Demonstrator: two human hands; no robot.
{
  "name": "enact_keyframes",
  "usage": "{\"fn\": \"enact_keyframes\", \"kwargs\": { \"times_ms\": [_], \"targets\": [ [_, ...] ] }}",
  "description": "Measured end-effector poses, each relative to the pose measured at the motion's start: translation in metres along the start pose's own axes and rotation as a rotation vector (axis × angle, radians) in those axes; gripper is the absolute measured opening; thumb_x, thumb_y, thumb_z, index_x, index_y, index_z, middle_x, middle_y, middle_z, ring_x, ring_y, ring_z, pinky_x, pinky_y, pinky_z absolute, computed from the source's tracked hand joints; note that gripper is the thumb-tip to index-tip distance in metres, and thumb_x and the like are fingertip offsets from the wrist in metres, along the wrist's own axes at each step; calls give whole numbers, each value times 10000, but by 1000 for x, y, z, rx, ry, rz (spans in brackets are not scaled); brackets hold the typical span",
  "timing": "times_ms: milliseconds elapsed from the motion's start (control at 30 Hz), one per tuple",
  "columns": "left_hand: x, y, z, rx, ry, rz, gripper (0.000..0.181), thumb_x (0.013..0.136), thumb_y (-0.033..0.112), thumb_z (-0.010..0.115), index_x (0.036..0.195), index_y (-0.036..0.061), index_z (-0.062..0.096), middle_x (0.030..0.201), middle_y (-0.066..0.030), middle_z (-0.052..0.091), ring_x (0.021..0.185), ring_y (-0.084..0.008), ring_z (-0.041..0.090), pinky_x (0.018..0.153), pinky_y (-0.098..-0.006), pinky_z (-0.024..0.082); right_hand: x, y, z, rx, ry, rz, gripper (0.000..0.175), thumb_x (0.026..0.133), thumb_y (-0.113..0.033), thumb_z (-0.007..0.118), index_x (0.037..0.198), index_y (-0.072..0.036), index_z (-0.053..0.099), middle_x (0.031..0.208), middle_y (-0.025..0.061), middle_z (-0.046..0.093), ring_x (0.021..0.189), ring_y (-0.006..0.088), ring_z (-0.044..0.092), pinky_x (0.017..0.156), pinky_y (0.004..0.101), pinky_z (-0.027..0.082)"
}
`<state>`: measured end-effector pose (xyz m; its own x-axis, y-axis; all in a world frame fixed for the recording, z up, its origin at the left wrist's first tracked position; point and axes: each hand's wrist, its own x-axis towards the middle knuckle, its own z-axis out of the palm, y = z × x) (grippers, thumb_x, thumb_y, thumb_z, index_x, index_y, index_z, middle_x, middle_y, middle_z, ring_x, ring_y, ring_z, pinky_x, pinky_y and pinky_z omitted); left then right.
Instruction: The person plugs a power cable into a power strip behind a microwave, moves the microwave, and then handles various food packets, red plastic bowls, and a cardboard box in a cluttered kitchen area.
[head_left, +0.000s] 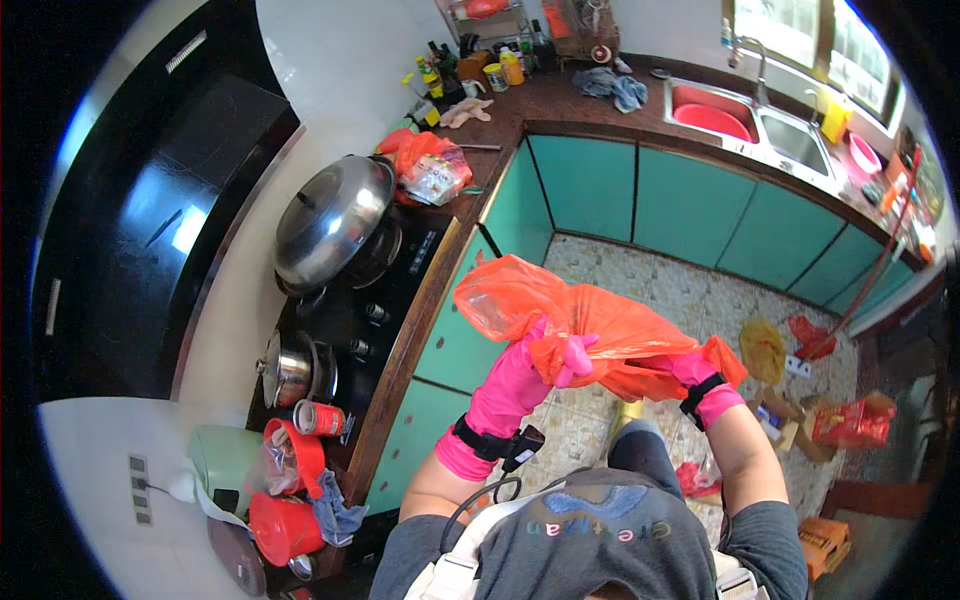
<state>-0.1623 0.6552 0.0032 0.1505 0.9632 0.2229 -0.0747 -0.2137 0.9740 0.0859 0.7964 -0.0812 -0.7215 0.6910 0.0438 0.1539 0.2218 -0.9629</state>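
Stretched between my hands is a thin red plastic bag (615, 322), held above the tiled floor in front of my body. My left hand (551, 360), in a pink rubber glove, grips the gathered plastic near its middle. The bag's rounded, puffed end sticks out beyond that hand towards the stove counter. At the other end my right hand (694, 373), gloved in pink too, is closed on the plastic, and part of its fingers is hidden by the folds. Whether anything lies inside the bag cannot be told.
A large lidded wok (334, 225) and a steel pot (289, 367) stand on the black gas stove (390, 300) at left. Another red bag (431, 165) lies beyond. The double sink (712, 112) is at far right. Cardboard boxes (817, 431) and a yellow bag (763, 351) lie on the floor.
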Motion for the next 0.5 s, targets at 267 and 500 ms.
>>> {"fn": "enact_keyframes", "kwargs": {
  "times_ms": [267,500],
  "targets": [
    [140,-13,-49,76,95,-55,43,899,94,581,901,66,614,861,-14,649,898,-138,627,905,-311,464,120,51,-78,-42,-195,-12,369,967,-266,521,1256,-37,536,1170,170,623,1026,251,633,911,371,515],
    [286,34,-115,439,88,213,179,912,129,544,1085,140,592,916,56,568,965,-99,561,1011,-356,390,276,45,-171,-273,-225,-150,383,968,-270,519,1274,-40,526,1201,175,612,1053,257,627,926,376,512]
  ]
}}
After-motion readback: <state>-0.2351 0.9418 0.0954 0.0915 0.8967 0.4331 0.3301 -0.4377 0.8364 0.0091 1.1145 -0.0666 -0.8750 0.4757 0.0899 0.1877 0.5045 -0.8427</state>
